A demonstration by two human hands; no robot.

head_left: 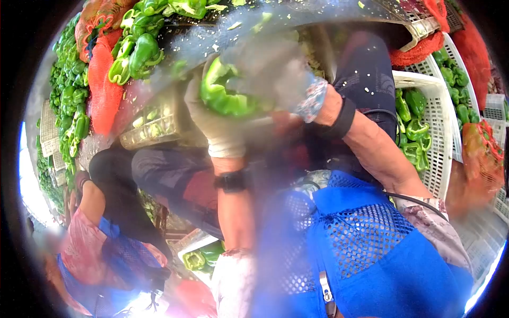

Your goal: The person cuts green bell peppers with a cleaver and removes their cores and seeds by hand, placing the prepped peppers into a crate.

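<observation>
While left hand, gloved, grips cut green pepper just off near edge of worktop, right hand, gloved and blurred, is at or just beside that pepper; cannot tell whether it holds anything. Pepper halves heaped toward left end of worktop. Red mesh sack left of worktop. White crate with green peppers near right end of worktop, on wearer's side. Pink sleeve of another person well apart from worktop, on wearer's left.
</observation>
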